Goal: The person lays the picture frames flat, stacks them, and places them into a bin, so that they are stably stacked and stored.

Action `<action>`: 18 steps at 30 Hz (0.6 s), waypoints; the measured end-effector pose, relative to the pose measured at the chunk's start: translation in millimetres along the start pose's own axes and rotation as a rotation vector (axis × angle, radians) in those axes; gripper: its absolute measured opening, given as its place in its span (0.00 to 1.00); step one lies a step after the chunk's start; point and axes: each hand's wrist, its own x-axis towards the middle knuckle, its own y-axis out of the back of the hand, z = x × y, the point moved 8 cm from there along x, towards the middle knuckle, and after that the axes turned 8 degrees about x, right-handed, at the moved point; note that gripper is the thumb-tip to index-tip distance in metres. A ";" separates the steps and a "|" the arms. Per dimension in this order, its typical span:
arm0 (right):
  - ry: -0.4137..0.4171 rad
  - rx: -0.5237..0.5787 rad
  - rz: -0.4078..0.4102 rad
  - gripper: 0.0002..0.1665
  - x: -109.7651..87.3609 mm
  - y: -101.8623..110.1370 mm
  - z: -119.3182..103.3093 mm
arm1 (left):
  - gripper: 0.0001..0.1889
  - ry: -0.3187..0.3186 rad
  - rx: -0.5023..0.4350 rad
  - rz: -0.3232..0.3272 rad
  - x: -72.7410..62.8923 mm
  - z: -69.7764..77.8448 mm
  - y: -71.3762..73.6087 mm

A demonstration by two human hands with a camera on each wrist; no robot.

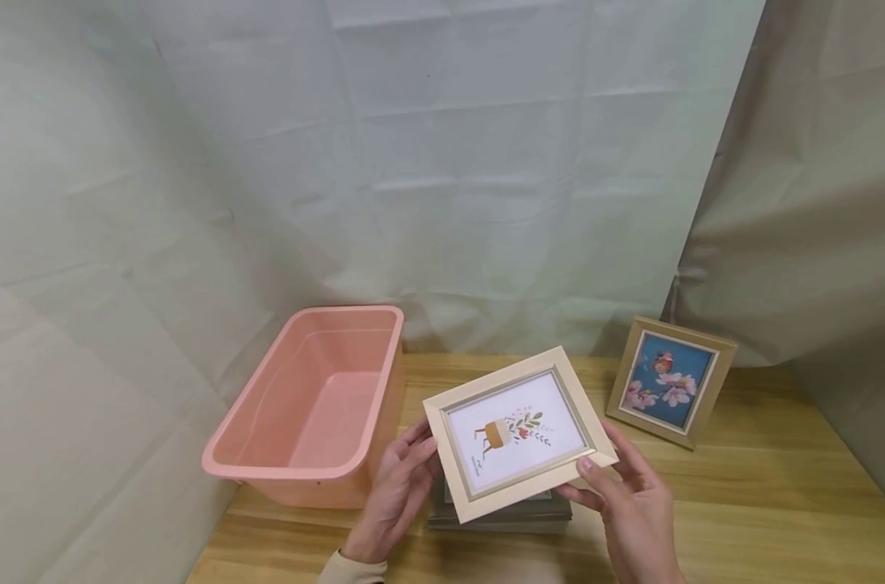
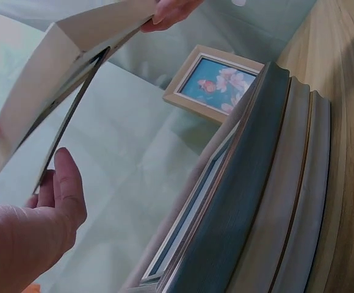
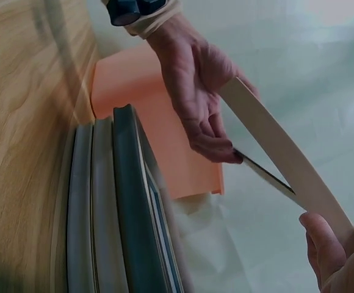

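Picture frame point(image 1: 518, 434), tilted, between left fingers point(image 1: 418, 454) and right fingers point(image 1: 597, 477)

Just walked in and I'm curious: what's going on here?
A person holds a pale picture frame, left hand at one side and right hand at the other, above a stack of frames on a table. A flap on its back is swung out. A pink bin stands to the left; another frame stands right.

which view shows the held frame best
The head view: the held frame faces the camera, its illustration in plain sight. The right wrist view shows it edge-on, with a flap at its back; the left wrist view shows its edges and that flap, no illustration.
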 end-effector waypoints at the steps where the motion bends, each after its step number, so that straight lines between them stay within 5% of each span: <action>1: 0.003 -0.001 0.002 0.36 0.2 0.0 -0.1 | 0.35 0.003 0.004 0.003 0.2 0.2 0.4; 12: -0.041 -0.043 0.056 0.39 5.2 3.0 9.0 | 0.28 -0.012 0.083 0.147 -0.9 1.9 8.4; 18: -0.075 -0.061 0.073 0.41 7.3 4.7 14.5 | 0.26 -0.169 0.170 0.144 -7.0 12.7 11.1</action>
